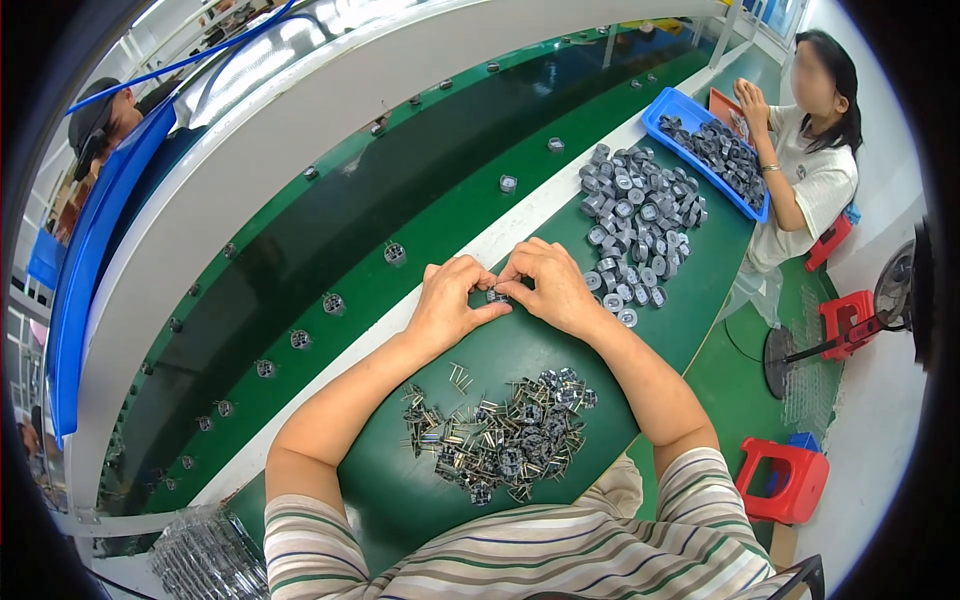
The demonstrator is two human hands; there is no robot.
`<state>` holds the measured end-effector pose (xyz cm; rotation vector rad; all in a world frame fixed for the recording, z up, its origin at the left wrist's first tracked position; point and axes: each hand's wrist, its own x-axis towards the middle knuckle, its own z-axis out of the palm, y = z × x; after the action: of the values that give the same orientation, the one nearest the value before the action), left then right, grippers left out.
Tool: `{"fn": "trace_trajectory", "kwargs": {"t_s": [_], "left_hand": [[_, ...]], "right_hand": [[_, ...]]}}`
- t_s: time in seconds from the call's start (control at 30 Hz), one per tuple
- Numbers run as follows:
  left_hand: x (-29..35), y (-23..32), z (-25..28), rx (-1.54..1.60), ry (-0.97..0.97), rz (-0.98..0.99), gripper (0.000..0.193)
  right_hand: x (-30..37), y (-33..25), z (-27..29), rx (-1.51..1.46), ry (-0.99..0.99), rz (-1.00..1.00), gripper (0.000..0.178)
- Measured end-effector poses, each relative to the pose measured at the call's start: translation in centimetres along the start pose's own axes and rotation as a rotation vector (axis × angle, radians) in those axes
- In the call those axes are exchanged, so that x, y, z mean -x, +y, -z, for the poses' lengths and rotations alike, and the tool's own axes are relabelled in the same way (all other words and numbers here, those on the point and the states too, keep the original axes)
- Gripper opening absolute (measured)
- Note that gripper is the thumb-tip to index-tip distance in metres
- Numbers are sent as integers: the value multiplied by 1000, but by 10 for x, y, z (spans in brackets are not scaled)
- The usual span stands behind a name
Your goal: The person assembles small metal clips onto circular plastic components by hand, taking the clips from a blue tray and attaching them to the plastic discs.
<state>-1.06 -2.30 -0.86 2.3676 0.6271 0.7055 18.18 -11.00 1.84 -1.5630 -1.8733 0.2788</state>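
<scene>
Over the far edge of the green table, my left hand (449,299) and my right hand (547,286) meet, fingertips pinched on a small plug part (496,295). It looks dark with some metal; the fingers cover most of it. Between my forearms lies a heap of plug inserts (510,445), dark pieces with long metal pins. A few loose pins (460,377) sit just beyond that heap. To the right of my right hand spreads a pile of round grey plug housings (640,215).
Past the table a green conveyor belt (430,215) carries spaced-out small parts. A blue tray (765,212) of grey pieces stands at the far right, beside a co-worker (815,170). Red stools (785,480) and a fan (895,285) are on the right. Clear plastic trays (205,555) are stacked lower left.
</scene>
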Motion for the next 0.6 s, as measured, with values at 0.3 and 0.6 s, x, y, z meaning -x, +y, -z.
{"fn": "trace_trajectory", "kwargs": {"t_s": [0.3,0.6], "left_hand": [[-3,4,-1,8,-15,-6,36],[-10,-26,45,-369,227,101,27]], "right_hand": [[2,-6,2,-52,-69,-149,15],[44,-20,85,185,126,73,44]]}}
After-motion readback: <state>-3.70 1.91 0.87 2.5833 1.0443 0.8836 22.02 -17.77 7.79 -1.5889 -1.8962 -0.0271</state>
